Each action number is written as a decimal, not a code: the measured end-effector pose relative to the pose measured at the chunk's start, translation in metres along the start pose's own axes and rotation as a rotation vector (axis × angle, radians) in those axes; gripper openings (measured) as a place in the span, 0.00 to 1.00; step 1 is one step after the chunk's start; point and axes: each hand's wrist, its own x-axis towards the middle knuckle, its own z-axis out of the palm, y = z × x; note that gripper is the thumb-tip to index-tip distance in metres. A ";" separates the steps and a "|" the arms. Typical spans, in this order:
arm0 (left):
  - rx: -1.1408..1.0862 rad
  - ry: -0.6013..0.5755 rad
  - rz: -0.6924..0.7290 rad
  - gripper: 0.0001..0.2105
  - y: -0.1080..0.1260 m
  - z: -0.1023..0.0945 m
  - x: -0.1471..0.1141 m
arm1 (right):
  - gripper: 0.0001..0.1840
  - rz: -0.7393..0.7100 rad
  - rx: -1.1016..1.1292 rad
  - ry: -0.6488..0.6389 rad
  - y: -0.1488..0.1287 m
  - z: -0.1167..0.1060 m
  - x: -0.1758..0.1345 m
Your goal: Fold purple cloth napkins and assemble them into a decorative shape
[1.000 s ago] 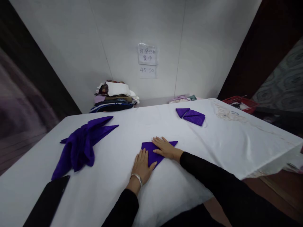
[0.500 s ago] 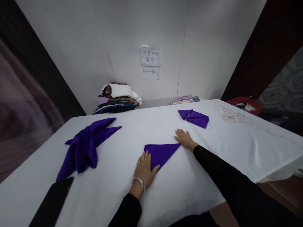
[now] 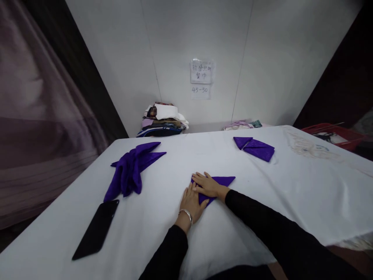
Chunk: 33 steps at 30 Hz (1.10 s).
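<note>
A purple cloth napkin (image 3: 223, 181), folded into a triangle, lies flat on the white tablecloth in front of me. My left hand (image 3: 193, 202), with a silver bracelet at the wrist, rests flat on its left side, fingers stretched out. Across the napkin's upper left part lies my right hand (image 3: 207, 185), palm down and fingers extended, its fingertips close by the left fingertips. Both hands cover much of the napkin; its right point and a small lower part show. Neither hand grips anything.
A crumpled purple cloth (image 3: 128, 171) lies at the left, above a black phone-like slab (image 3: 96, 229). Another folded purple cloth (image 3: 258, 149) sits at the far right. Along the wall are a clothes stack (image 3: 164, 119) and a handwritten sign (image 3: 201, 72); a red basket (image 3: 346, 140) stands beyond the right edge.
My right hand has moved left from beyond the napkin's right point onto its upper left part. My left hand has stayed on the napkin. The view has turned slightly left.
</note>
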 end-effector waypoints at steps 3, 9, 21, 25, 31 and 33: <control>-0.048 -0.024 -0.010 0.36 0.001 -0.004 0.002 | 0.36 0.002 0.001 -0.004 0.005 0.000 0.003; -0.140 -0.052 0.016 0.34 -0.004 -0.016 -0.012 | 0.36 -0.004 -0.007 0.014 0.007 0.004 0.000; -0.021 0.089 0.180 0.25 -0.028 -0.026 -0.079 | 0.36 -0.050 -0.005 0.088 -0.011 -0.002 -0.009; -0.027 0.101 0.186 0.25 -0.027 -0.029 -0.076 | 0.36 -0.162 0.037 0.152 -0.040 0.012 -0.041; -0.066 0.131 0.222 0.20 -0.003 -0.036 -0.085 | 0.26 -0.146 0.059 0.298 -0.060 0.041 -0.081; -0.100 0.079 0.230 0.18 0.009 -0.039 -0.091 | 0.21 -0.147 0.068 0.341 -0.062 0.047 -0.088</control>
